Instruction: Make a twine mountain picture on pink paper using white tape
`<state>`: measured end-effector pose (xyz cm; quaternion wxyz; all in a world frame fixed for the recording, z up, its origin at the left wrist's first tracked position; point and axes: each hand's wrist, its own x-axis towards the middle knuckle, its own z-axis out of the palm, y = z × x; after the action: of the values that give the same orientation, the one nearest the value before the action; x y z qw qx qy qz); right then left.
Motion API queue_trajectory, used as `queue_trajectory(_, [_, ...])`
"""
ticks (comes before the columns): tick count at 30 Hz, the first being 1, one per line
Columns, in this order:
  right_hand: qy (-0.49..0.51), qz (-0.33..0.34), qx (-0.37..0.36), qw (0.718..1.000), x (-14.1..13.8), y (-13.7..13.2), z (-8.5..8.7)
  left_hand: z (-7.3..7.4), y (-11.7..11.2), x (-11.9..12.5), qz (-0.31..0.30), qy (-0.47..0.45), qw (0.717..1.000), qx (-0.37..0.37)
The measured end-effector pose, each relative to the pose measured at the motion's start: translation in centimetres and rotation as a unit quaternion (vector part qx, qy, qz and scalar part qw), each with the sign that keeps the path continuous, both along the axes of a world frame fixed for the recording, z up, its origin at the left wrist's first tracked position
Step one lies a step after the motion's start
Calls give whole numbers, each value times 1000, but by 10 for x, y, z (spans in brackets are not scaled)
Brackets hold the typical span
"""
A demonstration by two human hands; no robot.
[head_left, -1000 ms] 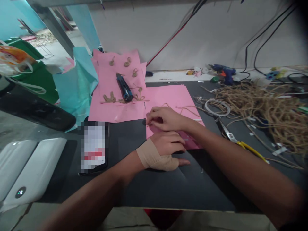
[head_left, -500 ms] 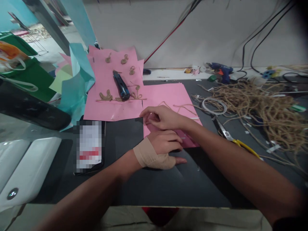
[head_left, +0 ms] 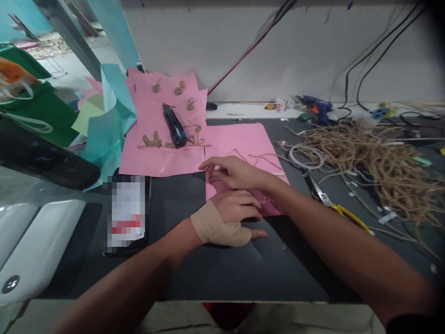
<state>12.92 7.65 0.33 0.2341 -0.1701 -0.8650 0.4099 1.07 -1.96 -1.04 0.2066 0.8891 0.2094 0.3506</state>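
Observation:
On the black tabletop lies a pink sheet (head_left: 239, 134) with thin twine (head_left: 267, 154) across it; part of the twine runs behind my right hand. My left hand (head_left: 232, 213), with tan bandage wrapped around wrist and thumb base, rests over the sheet's near edge, fingers stretched out and thumb pointing right. Just above it, my right hand (head_left: 232, 171) bends over the sheet's left side, its fingertips drawn together near the surface. Whatever is between them is too small or hidden to make out.
Left of my hands, another pink sheet (head_left: 153, 162) carries several twine shapes and a utility knife (head_left: 174, 125). A phone (head_left: 148, 218) lies below it. At right are yellow-handled scissors (head_left: 347, 215), a white ring (head_left: 306, 157) and a twine heap (head_left: 392, 167). A blue glue gun (head_left: 318, 105) lies behind.
The view has shifted slightly. My two hands keep nearly the same pose over the pink sheet, with only tiny movement in the right fingers.

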Motion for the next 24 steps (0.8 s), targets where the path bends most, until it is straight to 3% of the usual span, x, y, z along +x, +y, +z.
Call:
queue_trajectory(17, [-22, -8, 37, 999, -2, 0, 1, 3, -1, -1, 7, 29, 999, -15])
queue_trajectory(24, [-18, -7, 17, 1000, -3, 0, -4, 0, -2, 0, 12, 14, 1000, -5])
